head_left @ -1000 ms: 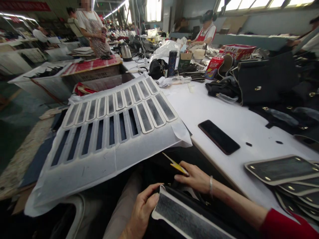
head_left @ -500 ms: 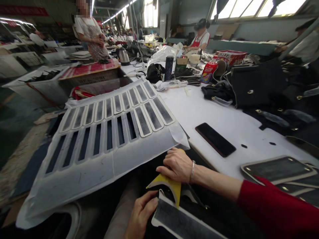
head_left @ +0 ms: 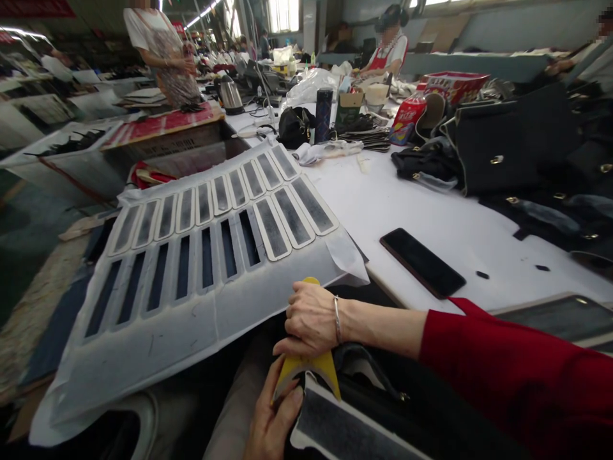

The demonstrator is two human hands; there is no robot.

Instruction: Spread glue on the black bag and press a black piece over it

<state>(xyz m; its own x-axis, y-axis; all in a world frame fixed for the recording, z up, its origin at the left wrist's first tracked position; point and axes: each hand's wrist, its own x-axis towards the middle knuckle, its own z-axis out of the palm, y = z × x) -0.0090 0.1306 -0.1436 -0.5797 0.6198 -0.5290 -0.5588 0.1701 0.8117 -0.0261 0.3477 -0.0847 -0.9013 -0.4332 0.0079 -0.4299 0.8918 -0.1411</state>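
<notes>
Below table's near edge | yellow scraper (head_left: 309, 367) gripped in fisted right hand (head_left: 309, 319) | dark panel (head_left: 345, 431) pinched steady by left hand (head_left: 275, 421).

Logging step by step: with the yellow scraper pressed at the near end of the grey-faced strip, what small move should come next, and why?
Probably draw the yellow scraper along the grey-faced strip, away from its near end. The right hand presses the scraper down right at that end, the left hand pins the strip's corner, and the rest of the strip's face lies beyond the scraper's edge.
</notes>
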